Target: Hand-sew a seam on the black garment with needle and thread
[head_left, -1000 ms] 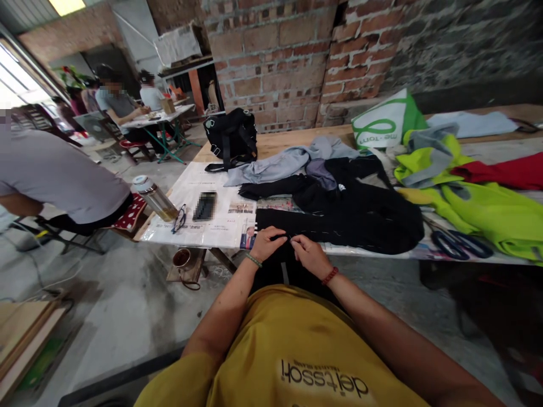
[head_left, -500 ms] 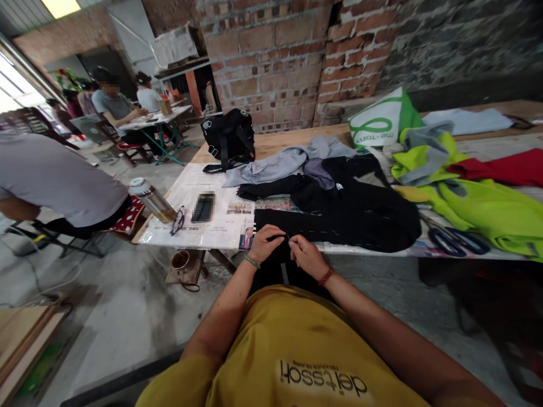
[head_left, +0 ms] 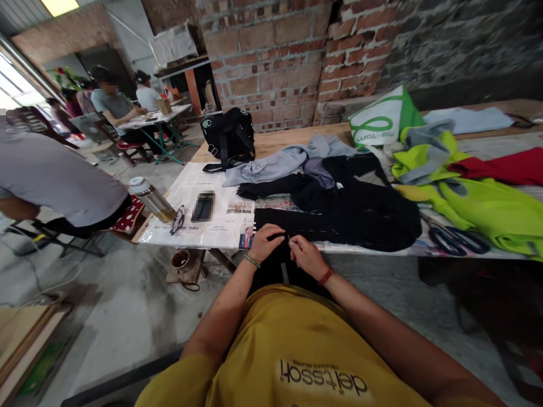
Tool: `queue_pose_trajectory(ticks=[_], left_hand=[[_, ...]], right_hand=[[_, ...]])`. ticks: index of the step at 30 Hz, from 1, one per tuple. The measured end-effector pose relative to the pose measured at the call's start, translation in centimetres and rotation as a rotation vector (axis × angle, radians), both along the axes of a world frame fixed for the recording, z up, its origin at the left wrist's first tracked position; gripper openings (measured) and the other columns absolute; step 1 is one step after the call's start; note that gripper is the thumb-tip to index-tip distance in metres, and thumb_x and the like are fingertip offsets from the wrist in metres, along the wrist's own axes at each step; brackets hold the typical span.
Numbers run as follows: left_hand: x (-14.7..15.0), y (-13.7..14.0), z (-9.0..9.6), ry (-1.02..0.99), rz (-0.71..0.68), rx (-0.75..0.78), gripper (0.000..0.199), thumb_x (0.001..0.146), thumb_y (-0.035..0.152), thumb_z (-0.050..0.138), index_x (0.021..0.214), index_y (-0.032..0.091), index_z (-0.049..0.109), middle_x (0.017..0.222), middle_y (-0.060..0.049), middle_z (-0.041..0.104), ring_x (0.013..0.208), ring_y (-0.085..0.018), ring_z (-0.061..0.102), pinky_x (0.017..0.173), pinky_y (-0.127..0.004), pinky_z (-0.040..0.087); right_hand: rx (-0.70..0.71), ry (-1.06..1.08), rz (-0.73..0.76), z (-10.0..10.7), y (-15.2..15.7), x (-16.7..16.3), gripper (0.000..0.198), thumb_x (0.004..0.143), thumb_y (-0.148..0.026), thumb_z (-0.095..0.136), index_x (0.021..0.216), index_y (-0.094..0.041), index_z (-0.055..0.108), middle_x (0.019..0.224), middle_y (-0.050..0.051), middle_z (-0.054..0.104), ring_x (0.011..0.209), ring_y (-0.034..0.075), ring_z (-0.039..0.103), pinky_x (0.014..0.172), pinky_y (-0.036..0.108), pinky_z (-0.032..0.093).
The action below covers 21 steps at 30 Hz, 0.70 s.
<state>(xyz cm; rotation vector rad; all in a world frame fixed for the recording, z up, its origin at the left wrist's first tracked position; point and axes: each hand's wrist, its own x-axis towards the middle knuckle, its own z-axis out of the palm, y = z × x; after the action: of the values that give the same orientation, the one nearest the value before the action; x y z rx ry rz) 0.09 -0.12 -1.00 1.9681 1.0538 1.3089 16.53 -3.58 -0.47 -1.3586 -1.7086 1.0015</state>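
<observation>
Table (head_left: 275, 144), bearing a shut black bag (head_left: 229, 138), contents hidden. Black garment (head_left: 339, 212) lies at the near table edge. Left hand (head_left: 265, 242) pinches its hem, fingers closed; right hand (head_left: 306, 255), just beside, pinches a needle (head_left: 289, 238).

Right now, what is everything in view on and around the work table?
black garment: 1, black, table middle, edge under both hands
grey garment: 1, pale grey, behind it
neon yellow-green garments: several, right
red cloth: 1, far right
green-and-white bag: 1, back
black backpack: 1, back left
dark scissors: 1, right front
newspaper sheets: several, white, left
eyeglasses: 1, on newspaper
clear bottle: 1, left edge
seated people: several, left
left hand: on garment edge
right hand: pinching at garment edge
</observation>
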Motion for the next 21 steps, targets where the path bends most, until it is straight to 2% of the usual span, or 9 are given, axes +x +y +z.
queue_pose_trajectory(ticks=[2, 8, 15, 21], left_hand=[[-0.02, 0.05, -0.15, -0.013, -0.004, 0.029, 0.012, 0.079, 0.024, 0.064, 0.087, 0.017, 0.07, 0.092, -0.007, 0.064, 0.09, -0.016, 0.059, 0.086, -0.033, 0.048], [-0.19, 0.19, -0.47, -0.006, -0.006, 0.053, 0.012, 0.08, 0.023, 0.063, 0.088, 0.019, 0.071, 0.096, -0.007, 0.063, 0.094, -0.016, 0.058, 0.087, -0.033, 0.048], [-0.29, 0.23, -0.56, 0.008, -0.081, 0.054, 0.01, 0.079, 0.015, 0.061, 0.082, 0.017, 0.071, 0.099, -0.007, 0.062, 0.096, -0.016, 0.058, 0.088, -0.033, 0.047], [-0.22, 0.23, -0.48, -0.002, -0.082, 0.062, 0.01, 0.077, 0.012, 0.064, 0.083, 0.016, 0.07, 0.098, -0.007, 0.061, 0.094, -0.016, 0.058, 0.086, -0.031, 0.048]], right_hand=[[0.003, -0.006, 0.002, -0.03, 0.01, 0.04, 0.017, 0.085, -0.033, 0.038, 0.078, -0.021, 0.048, 0.048, -0.006, 0.051, 0.041, 0.01, 0.045, 0.045, 0.021, 0.034], [-0.004, -0.008, 0.016, -0.28, 0.13, 0.11, 0.017, 0.085, -0.032, 0.037, 0.079, -0.021, 0.048, 0.049, -0.005, 0.051, 0.041, 0.01, 0.044, 0.045, 0.021, 0.034], [-0.028, -0.015, 0.03, -0.31, 0.0, -0.12, 0.015, 0.086, -0.032, 0.036, 0.079, -0.021, 0.045, 0.052, -0.005, 0.055, 0.041, 0.01, 0.046, 0.046, 0.021, 0.035], [0.031, -0.043, 0.043, -0.47, -0.04, -0.1, 0.014, 0.086, -0.03, 0.036, 0.079, -0.021, 0.045, 0.057, -0.003, 0.058, 0.045, 0.01, 0.048, 0.047, 0.021, 0.035]])
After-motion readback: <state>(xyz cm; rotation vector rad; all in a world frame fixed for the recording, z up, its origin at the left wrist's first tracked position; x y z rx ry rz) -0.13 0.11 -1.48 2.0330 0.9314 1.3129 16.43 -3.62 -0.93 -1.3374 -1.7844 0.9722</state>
